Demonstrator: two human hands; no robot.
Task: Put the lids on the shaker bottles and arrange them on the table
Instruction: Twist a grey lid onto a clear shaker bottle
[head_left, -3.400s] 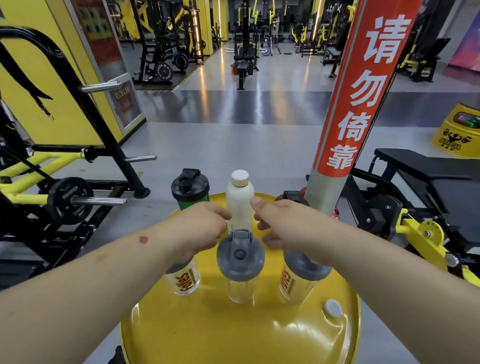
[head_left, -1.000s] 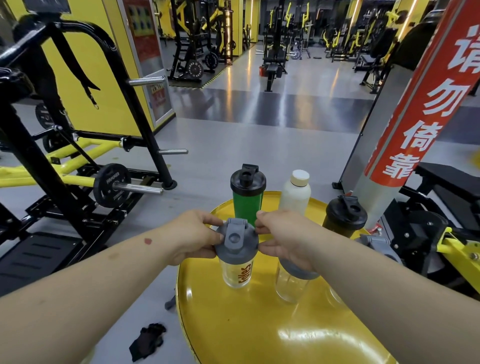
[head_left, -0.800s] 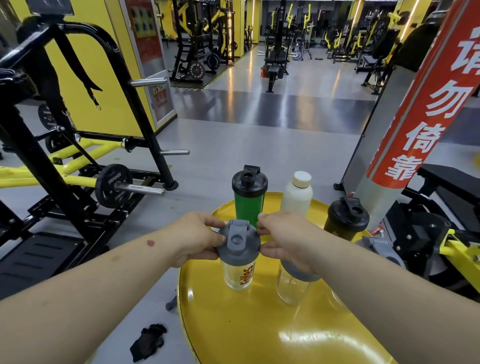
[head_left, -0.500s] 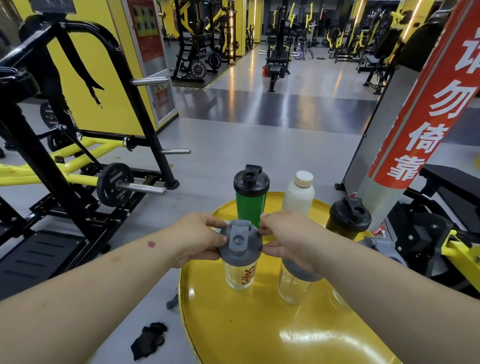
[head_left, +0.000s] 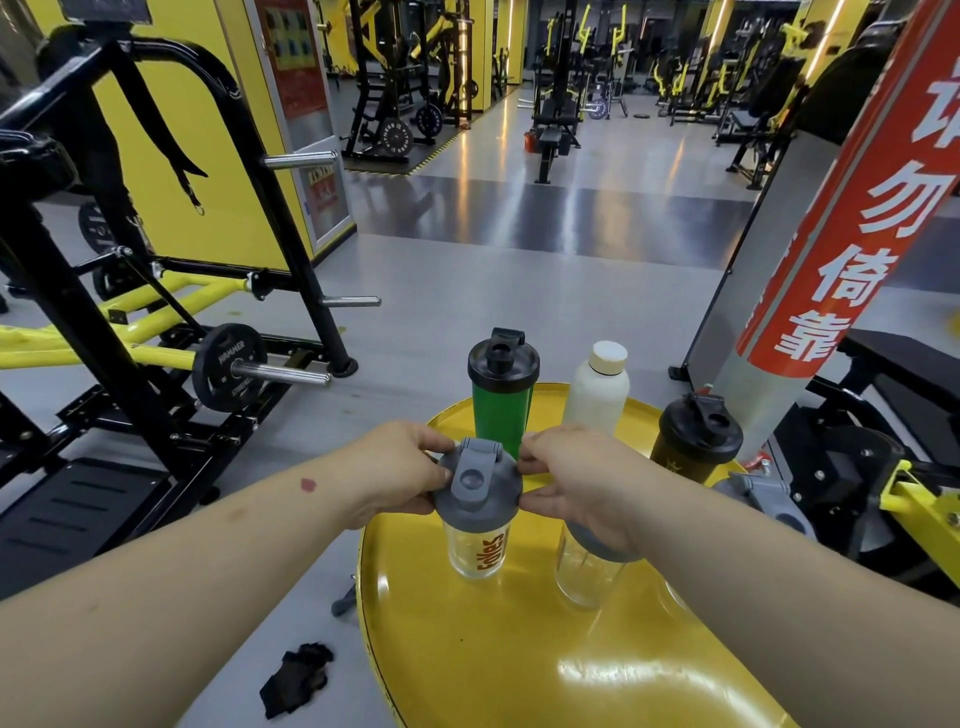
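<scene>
A clear shaker bottle with orange lettering stands on the round yellow table, capped by a grey lid. My left hand pinches the lid's left rim and my right hand pinches its right rim. A second clear bottle with a grey lid stands just right, partly hidden under my right wrist. Behind stand a green shaker with a black lid, a white bottle and a dark shaker with a black lid. Another grey lid shows at the table's right edge.
A slanted red and silver post rises right of the table. A black and yellow weight machine with a plate stands left. A black rag lies on the grey floor by the table. A black bench stands at the right.
Since 3.4 s ago the view has swung left and both hands have come onto the lettered bottle's grey lid. Over the last second the hands stay on that lid, barely moving.
</scene>
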